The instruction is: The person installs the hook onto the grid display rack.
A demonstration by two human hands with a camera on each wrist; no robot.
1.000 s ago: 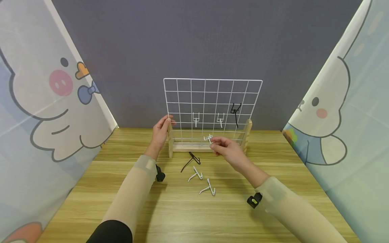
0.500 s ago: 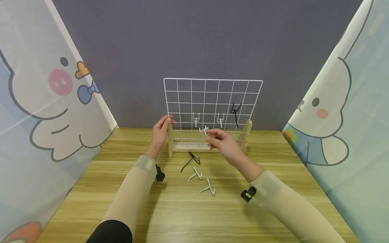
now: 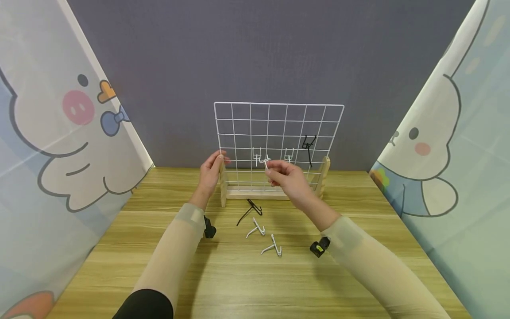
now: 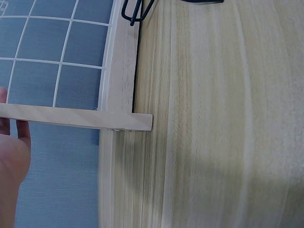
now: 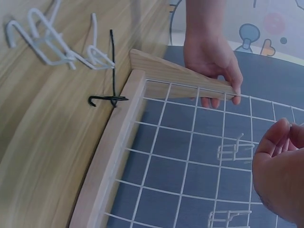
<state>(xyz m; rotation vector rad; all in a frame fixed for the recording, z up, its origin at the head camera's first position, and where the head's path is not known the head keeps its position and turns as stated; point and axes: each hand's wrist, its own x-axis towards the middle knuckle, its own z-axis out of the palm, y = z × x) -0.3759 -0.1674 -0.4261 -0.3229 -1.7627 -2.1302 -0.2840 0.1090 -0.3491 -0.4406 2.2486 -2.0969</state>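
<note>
In the head view, my right hand pinches a white display hook in front of the white wire grid, close to another white hook hung there. Whether the held hook touches the grid is unclear. My left hand grips the wooden side support, its thumb on the near side; the left wrist view shows the hand partly cut off at that support. A second white hook and a black hook hang further right. The right wrist view hides the held hook behind my fingers.
On the wooden table before the stand lie a black hook and two white hooks, one nearer the stand and one closer to me. A grey wall rises behind; cartoon-printed cloths flank both sides.
My right hand has moved up and slightly left with the white hook, from low before the grid to beside the left hung hook. The left hand stays on the support.
</note>
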